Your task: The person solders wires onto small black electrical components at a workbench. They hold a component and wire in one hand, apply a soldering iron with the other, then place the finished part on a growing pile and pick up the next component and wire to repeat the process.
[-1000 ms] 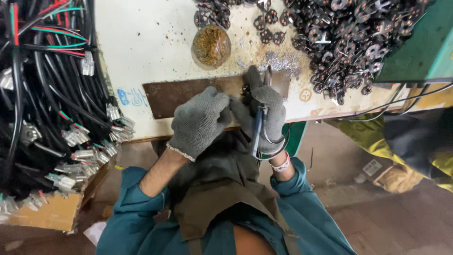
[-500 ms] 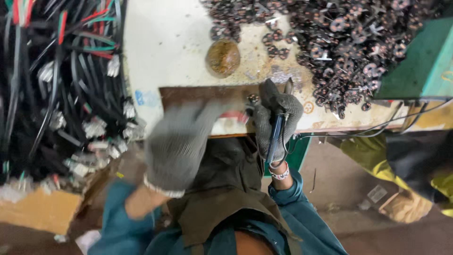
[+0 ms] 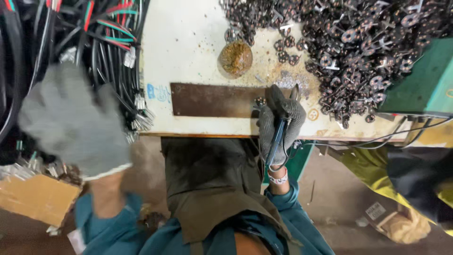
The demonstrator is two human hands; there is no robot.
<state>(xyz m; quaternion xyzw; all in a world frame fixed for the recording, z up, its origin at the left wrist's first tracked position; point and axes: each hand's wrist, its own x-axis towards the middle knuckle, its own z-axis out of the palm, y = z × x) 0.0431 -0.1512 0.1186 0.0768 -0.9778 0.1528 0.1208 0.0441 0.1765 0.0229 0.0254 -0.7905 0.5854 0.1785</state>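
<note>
With the grey-gloved left hand [image 3: 71,120] spread open and blurred over the black cable bundle [image 3: 71,42], the gloved right hand's [image 3: 279,123] grip closed on dark-handled pliers [image 3: 277,137] at the rusty brown plate [image 3: 214,100] on the white counter [image 3: 188,47], could, unsteadied, slip and scatter the small metal piece [image 3: 260,101].

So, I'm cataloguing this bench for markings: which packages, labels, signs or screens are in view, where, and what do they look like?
Blue marking: handwritten strokes on the white bench top, left of the brown plate.
Round stamp: small yellowish ring on the bench edge, right of the right hand.
Paper label: small pale rectangle, tilted, on the floor at lower right.
Cardboard box: tan, lower left, below the blurred left hand.
No screens.
</note>
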